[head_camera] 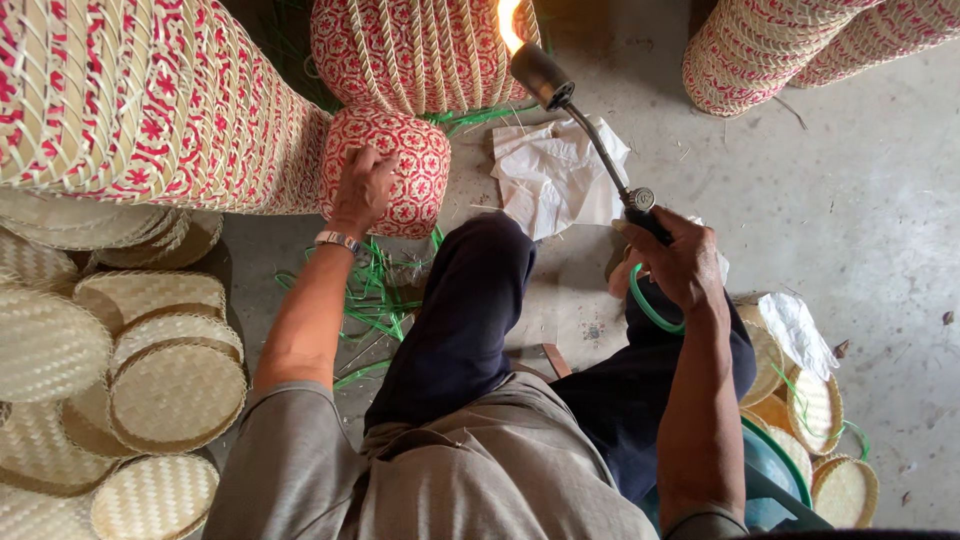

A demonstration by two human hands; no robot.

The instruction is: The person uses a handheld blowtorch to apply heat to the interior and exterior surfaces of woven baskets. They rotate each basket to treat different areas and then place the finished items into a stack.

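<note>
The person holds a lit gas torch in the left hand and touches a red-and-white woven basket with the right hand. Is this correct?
The hands are swapped. The head view shows the right hand holding the lit torch, and the left hand touching the red-and-white woven basket.

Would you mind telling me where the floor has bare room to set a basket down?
The bare concrete on the right, between the red-and-white baskets above and the round lids below, is free. The left side is crowded with woven lids; green strips litter the floor by the left hand.
</note>
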